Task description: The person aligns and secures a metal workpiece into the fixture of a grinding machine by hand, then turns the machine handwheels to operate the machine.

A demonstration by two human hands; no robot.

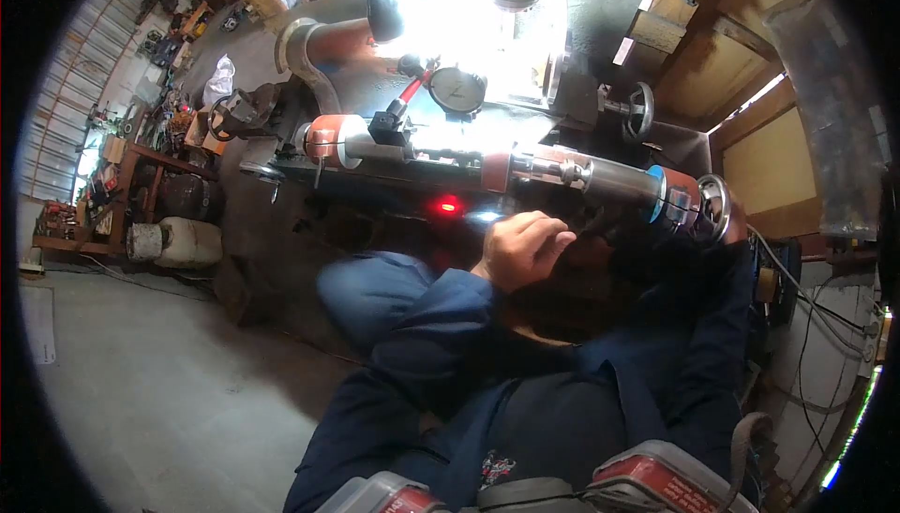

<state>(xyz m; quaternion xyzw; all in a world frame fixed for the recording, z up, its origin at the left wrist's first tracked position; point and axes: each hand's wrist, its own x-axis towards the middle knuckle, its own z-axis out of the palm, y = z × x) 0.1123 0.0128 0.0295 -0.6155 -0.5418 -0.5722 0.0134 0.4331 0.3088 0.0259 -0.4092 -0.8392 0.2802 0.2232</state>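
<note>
My left hand (525, 249) is closed, its fingers curled, just below the long horizontal machine shaft. Whether anything is inside the fingers is hidden. At the right end of the shaft my right hand (736, 224) is on a metal handwheel (715, 206), partly hidden behind the rim. Left of the wheel lie a red-brown collar with a blue edge (664, 196) and a bare steel cylinder (614, 181). A round dial gauge (457, 90) stands over the shaft, near a red arm (412, 91) and a black block (387, 129).
A bright lamp glare (469, 16) washes out the machine's middle. A red light (448, 206) glows below the shaft. Another handwheel (640, 113) stands behind. At left are a gas cylinder (190, 242) and cluttered shelves; cables (806, 297) hang at right.
</note>
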